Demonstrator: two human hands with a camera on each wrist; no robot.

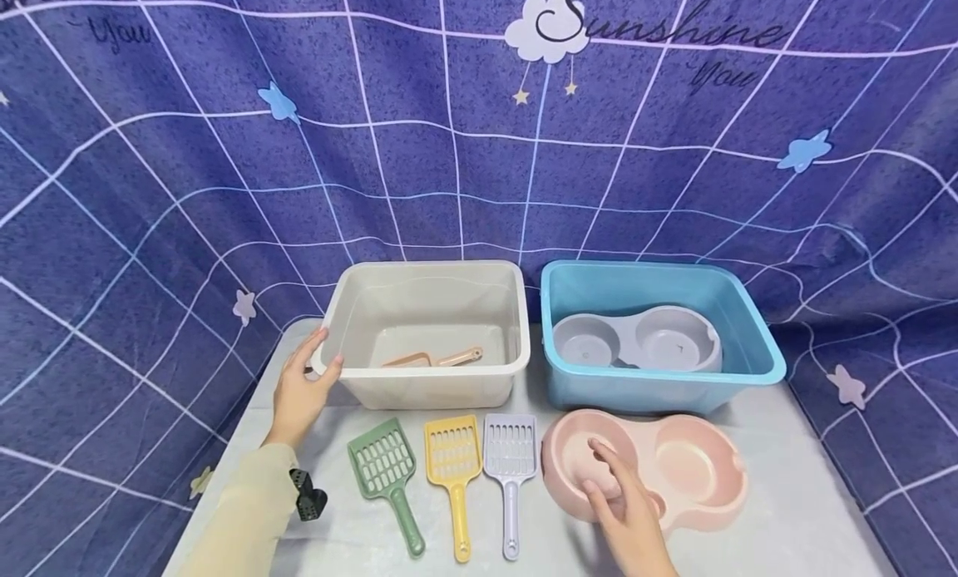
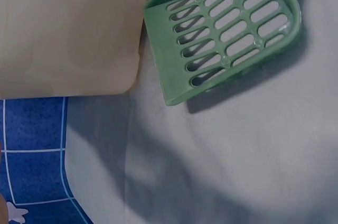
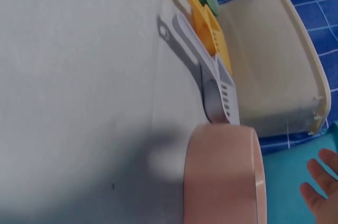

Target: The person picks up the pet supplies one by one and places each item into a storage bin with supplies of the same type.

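Note:
My left hand (image 1: 320,354) grips the near-left corner rim of a beige bin (image 1: 430,269), thumb on the front edge and fingers round the side. A peach scoop (image 1: 434,359) lies inside that bin. My right hand (image 1: 602,475) rests with fairly straight fingers on the left basin of a pink double bowl (image 1: 696,469) at the front right. In the right wrist view the pink bowl (image 3: 222,176) fills the bottom and straight fingertips (image 3: 322,182) show at the right edge. The left wrist view shows the bin's wall (image 2: 68,28) beside a green scoop (image 2: 227,28).
Between my hands lie a green scoop (image 1: 383,465), a yellow scoop (image 1: 452,456) and a lilac scoop (image 1: 511,448), handles toward me. A blue bin (image 1: 756,344) at the back right holds a grey double bowl (image 1: 636,340). The grey table (image 1: 786,510) is backed by a blue cloth.

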